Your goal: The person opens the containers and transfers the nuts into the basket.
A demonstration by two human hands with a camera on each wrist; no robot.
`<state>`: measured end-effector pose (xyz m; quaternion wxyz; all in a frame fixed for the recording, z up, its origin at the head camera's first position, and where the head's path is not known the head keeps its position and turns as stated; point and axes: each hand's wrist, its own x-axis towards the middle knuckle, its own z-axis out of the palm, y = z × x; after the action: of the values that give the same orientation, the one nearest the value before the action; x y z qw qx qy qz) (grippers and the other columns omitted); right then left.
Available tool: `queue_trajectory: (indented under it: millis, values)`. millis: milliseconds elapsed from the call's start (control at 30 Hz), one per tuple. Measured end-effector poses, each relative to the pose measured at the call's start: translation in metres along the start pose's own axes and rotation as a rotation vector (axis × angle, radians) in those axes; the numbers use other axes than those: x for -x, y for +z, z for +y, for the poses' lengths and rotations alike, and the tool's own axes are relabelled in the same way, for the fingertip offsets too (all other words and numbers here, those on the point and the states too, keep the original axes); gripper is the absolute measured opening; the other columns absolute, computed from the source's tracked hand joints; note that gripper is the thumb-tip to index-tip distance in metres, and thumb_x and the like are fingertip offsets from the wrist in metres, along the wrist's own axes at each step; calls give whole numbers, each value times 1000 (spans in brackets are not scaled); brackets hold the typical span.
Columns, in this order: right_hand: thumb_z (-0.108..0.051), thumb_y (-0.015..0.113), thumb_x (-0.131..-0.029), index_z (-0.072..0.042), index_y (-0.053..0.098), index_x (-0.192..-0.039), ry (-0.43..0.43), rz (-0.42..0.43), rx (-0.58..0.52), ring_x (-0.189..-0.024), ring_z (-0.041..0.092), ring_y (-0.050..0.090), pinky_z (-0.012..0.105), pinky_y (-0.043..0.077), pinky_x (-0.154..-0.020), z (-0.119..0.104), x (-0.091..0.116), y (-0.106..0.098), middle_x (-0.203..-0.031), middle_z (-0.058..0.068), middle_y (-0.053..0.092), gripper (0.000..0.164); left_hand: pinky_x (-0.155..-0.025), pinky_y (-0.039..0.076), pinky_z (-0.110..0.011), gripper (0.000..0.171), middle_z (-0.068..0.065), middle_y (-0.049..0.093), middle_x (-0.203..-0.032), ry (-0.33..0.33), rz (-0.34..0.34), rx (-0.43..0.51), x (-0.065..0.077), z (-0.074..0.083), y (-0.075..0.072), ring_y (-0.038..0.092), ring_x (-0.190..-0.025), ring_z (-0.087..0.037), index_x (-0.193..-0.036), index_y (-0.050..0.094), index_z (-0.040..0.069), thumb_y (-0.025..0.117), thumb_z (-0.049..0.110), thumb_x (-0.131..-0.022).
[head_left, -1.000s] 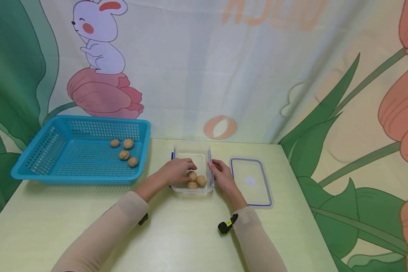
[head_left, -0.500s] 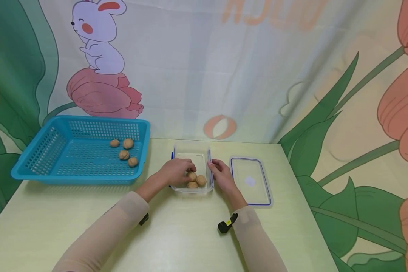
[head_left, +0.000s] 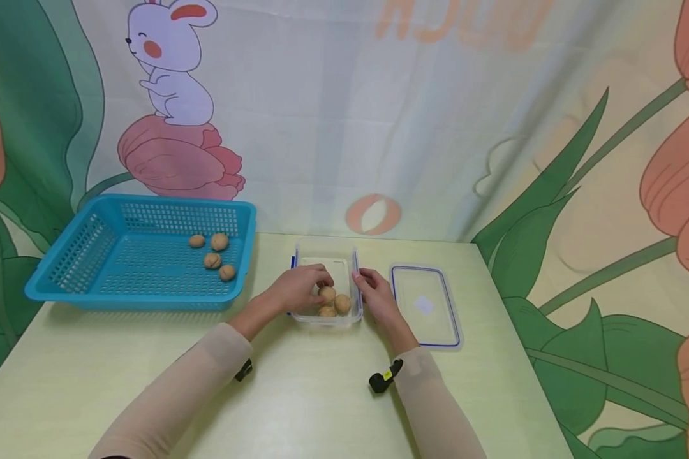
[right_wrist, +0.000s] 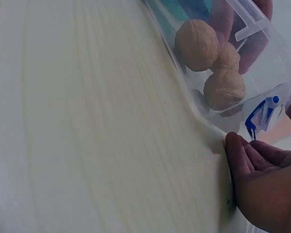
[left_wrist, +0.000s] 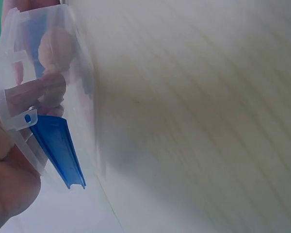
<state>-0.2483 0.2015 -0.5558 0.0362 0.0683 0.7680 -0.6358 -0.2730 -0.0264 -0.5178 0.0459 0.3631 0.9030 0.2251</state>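
Observation:
My left hand (head_left: 300, 288) reaches over the left wall into a clear plastic container (head_left: 327, 322) and pinches a walnut (head_left: 327, 293). Two more walnuts lie against it in the container's near end, a right one (head_left: 342, 304) and a front one (head_left: 327, 311). Through the clear wall in the left wrist view, my curled fingertips touch the walnut. My right hand (head_left: 377, 298) grips the container's right side, thumb at the rim and fingers outside. A blue clip (left_wrist: 59, 148) hangs on the left side; another blue clip (right_wrist: 262, 114) shows beside my right fingers.
A blue mesh basket (head_left: 132, 297) stands at the left with several walnuts (head_left: 212, 260) in its right end. Flat on the table (head_left: 298, 395), right of the container, lies its clear lid (head_left: 425, 325) with a blue seal. A printed curtain (head_left: 436, 140) hangs behind the table.
My left fingers have closed in on the walnut, which sits slightly higher now. My right hand keeps its place on the container. The head view has shifted a little.

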Motion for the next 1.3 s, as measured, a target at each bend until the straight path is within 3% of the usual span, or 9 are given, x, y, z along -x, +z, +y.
queue_trajectory:
  millis: [333, 500, 667, 867, 1133, 1300]
  values:
    - [-40, 63, -108, -4, 55, -149, -12, -2, -12, -133, 31, 58, 50, 50, -111, 0, -2, 1, -145, 19, 61, 56, -94, 58, -37, 31, -5, 70, -119, 25, 40, 38, 5, 7, -15, 69, -106, -23, -123, 76, 7, 83, 17, -95]
    - [-42, 63, -107, -4, 56, -148, -8, -3, 0, -132, 31, 59, 49, 51, -110, 1, -3, 2, -143, 18, 62, 57, -96, 58, -38, 33, -4, 69, -117, 19, 83, 94, 18, 14, -36, 69, -108, -24, -123, 74, 6, 84, 19, -94]
    - [-42, 64, -107, -3, 56, -148, -25, -15, -13, -130, 32, 60, 48, 52, -108, 1, -3, 3, -141, 19, 63, 57, -94, 60, -40, 33, -5, 70, -115, 20, 183, 137, 37, 15, -61, 69, -104, -22, -121, 74, 6, 86, 17, -92]
    - [-44, 64, -106, -4, 57, -147, -26, -5, -5, -131, 31, 60, 48, 51, -109, 2, -4, 2, -140, 18, 64, 57, -92, 59, -42, 33, -5, 69, -116, 17, 309, 194, 60, 2, -86, 68, -106, -23, -121, 74, 7, 86, 16, -92]
    - [-45, 65, -106, -5, 56, -149, -7, 1, -5, -133, 32, 58, 49, 49, -112, 1, -2, 0, -144, 18, 62, 59, -95, 58, -55, 36, -9, 69, -118, -112, 412, 155, 90, -27, -111, 68, -112, -33, -124, 74, 7, 85, 18, -93]
    - [-42, 64, -107, -5, 56, -149, -7, 4, -10, -132, 31, 59, 49, 49, -111, 2, -2, -1, -143, 17, 62, 56, -97, 57, -55, 36, -11, 69, -120, -188, 453, 145, 98, -44, -120, 66, -113, -32, -127, 73, 5, 84, 17, -94]
